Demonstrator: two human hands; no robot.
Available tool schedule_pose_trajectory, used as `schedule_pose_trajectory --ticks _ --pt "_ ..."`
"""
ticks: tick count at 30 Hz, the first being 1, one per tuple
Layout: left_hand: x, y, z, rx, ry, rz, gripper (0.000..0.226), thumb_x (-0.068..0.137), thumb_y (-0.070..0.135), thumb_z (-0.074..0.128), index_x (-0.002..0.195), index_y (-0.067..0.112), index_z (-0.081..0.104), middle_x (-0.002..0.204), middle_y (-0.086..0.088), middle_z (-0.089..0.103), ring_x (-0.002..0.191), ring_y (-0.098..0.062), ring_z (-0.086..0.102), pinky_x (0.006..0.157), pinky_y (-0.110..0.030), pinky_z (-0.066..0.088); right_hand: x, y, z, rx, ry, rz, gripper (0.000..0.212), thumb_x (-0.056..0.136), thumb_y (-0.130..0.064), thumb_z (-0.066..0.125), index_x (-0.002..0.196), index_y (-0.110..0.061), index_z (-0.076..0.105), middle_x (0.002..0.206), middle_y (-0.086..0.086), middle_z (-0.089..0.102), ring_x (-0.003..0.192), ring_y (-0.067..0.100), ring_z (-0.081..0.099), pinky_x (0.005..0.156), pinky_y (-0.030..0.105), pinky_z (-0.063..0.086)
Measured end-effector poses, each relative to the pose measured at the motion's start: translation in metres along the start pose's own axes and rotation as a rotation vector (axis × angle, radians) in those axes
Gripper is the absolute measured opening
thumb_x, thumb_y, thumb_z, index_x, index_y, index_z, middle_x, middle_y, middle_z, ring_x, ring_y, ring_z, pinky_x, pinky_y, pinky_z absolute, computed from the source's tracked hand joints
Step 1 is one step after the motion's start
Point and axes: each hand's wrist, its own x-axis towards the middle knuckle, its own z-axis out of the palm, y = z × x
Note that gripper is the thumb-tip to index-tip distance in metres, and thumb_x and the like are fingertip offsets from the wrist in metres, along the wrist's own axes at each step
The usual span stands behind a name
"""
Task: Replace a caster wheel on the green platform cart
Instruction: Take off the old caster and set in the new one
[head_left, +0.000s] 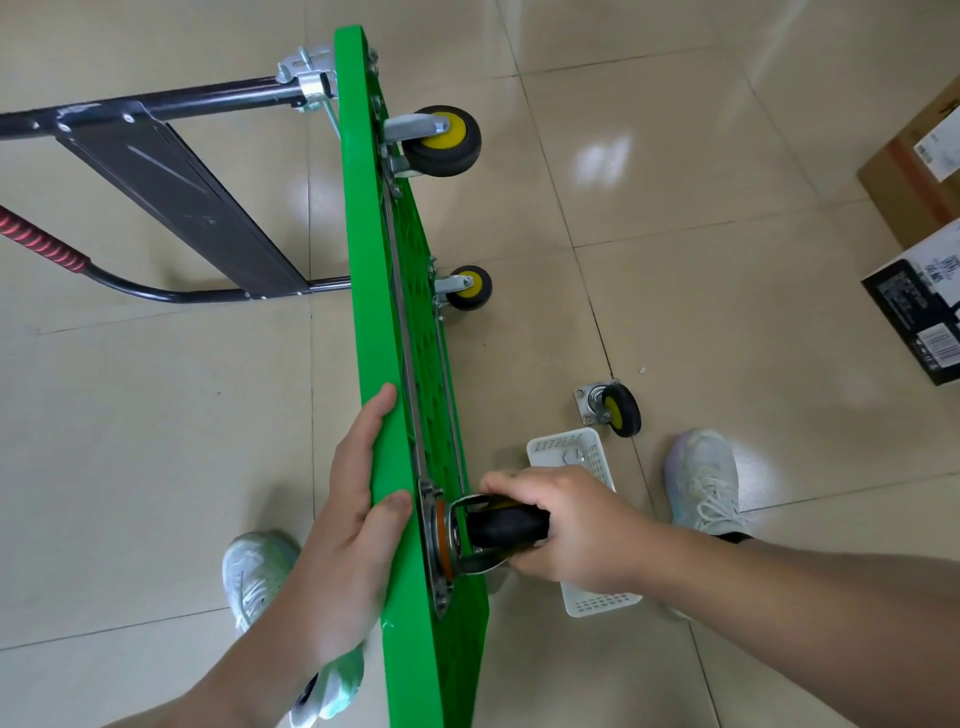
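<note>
The green platform cart (384, 291) stands on its long edge on the tiled floor, underside facing right. My left hand (353, 514) lies flat along the cart's upper edge, fingers straight, thumb on the rim. My right hand (566, 525) grips a black caster wheel (506, 526) whose metal plate sits against the cart's underside at the near corner. Two more yellow-hubbed casters (444, 140) (470, 287) are mounted further along. A loose caster (613, 408) with its mounting plate lies on the floor to the right.
A white plastic basket (571, 452) lies on the floor under my right hand. The cart's black folding handle (171, 192) with a red grip extends left. Cardboard boxes (919, 171) stand at the right edge. My two shoes (706, 483) flank the cart.
</note>
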Motion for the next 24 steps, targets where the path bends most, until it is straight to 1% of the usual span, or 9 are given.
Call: schedule_pose_trajectory --ticks 3,7,11,13,15,17,19,21,24 --pt "0.000 -0.001 0.000 -0.017 0.002 -0.004 0.072 0.085 0.046 0.044 0.151 0.065 0.023 0.161 0.030 0.029 0.151 -0.004 0.031 0.125 -0.051 0.028 -0.001 -0.001 -0.004 -0.004 -0.007 0.019 0.040 0.073 -0.014 0.074 0.098 -0.040 0.058 0.076 -0.020 0.057 0.076 0.005 0.058 0.064 0.017 0.041" --pt "0.000 -0.002 0.001 -0.046 -0.003 -0.013 0.073 0.085 0.044 0.045 0.152 0.062 0.023 0.163 0.022 0.032 0.151 -0.012 0.035 0.123 -0.055 0.030 -0.001 -0.002 -0.005 0.016 -0.019 0.039 0.040 0.071 -0.015 0.076 0.101 -0.037 0.061 0.075 -0.022 0.059 0.074 0.006 0.060 0.064 0.018 0.044" --pt "0.000 -0.001 0.002 -0.063 -0.004 -0.019 0.073 0.083 0.044 0.044 0.151 0.064 0.025 0.163 0.019 0.033 0.150 -0.015 0.037 0.122 -0.056 0.031 0.000 0.000 -0.001 0.042 -0.017 0.044 0.042 0.070 -0.014 0.077 0.100 -0.037 0.060 0.076 -0.019 0.059 0.075 0.007 0.060 0.066 0.024 0.047" --pt "-0.001 -0.002 0.002 -0.068 0.003 -0.018 0.073 0.083 0.044 0.045 0.151 0.064 0.026 0.163 0.018 0.034 0.150 -0.015 0.037 0.122 -0.056 0.031 0.001 0.001 0.001 0.026 -0.007 0.037 0.043 0.069 -0.013 0.076 0.101 -0.036 0.059 0.075 -0.020 0.058 0.074 0.005 0.058 0.064 0.023 0.045" --pt "0.000 -0.003 0.001 -0.068 0.008 -0.017 0.073 0.083 0.044 0.044 0.150 0.065 0.026 0.162 0.020 0.035 0.150 -0.013 0.037 0.123 -0.055 0.031 0.001 0.001 0.002 -0.012 0.009 0.016 0.044 0.069 -0.014 0.074 0.099 -0.041 0.056 0.075 -0.024 0.056 0.072 0.002 0.056 0.062 0.019 0.040" --pt "0.000 -0.003 0.001 -0.072 0.000 -0.026 0.073 0.083 0.045 0.044 0.150 0.065 0.025 0.162 0.019 0.036 0.150 -0.014 0.038 0.123 -0.055 0.031 0.002 0.001 0.002 -0.024 0.014 0.007 0.046 0.070 -0.014 0.075 0.097 -0.046 0.054 0.074 -0.024 0.056 0.071 0.001 0.056 0.062 0.017 0.039" --pt "0.000 -0.004 0.001 -0.079 -0.009 -0.025 0.073 0.084 0.045 0.044 0.151 0.064 0.025 0.162 0.017 0.036 0.150 -0.016 0.039 0.122 -0.056 0.032 0.003 0.002 0.002 -0.036 0.010 0.004 0.044 0.070 -0.015 0.075 0.099 -0.041 0.056 0.076 -0.021 0.057 0.073 0.003 0.056 0.063 0.019 0.042" --pt "0.000 -0.004 0.001 -0.085 -0.007 -0.021 0.072 0.084 0.044 0.044 0.151 0.064 0.025 0.162 0.018 0.036 0.149 -0.015 0.039 0.122 -0.056 0.032 0.005 0.002 0.003 -0.045 0.012 -0.008 0.042 0.069 -0.014 0.074 0.102 -0.034 0.058 0.080 -0.016 0.058 0.074 0.005 0.056 0.065 0.025 0.047" --pt "0.000 -0.003 0.001 -0.092 0.003 -0.014 0.072 0.084 0.044 0.045 0.149 0.066 0.026 0.161 0.019 0.036 0.149 -0.013 0.038 0.123 -0.056 0.031 0.006 0.002 0.006 -0.063 0.021 -0.041 0.042 0.067 -0.013 0.072 0.103 -0.031 0.058 0.083 -0.016 0.057 0.077 0.005 0.056 0.069 0.030 0.049"
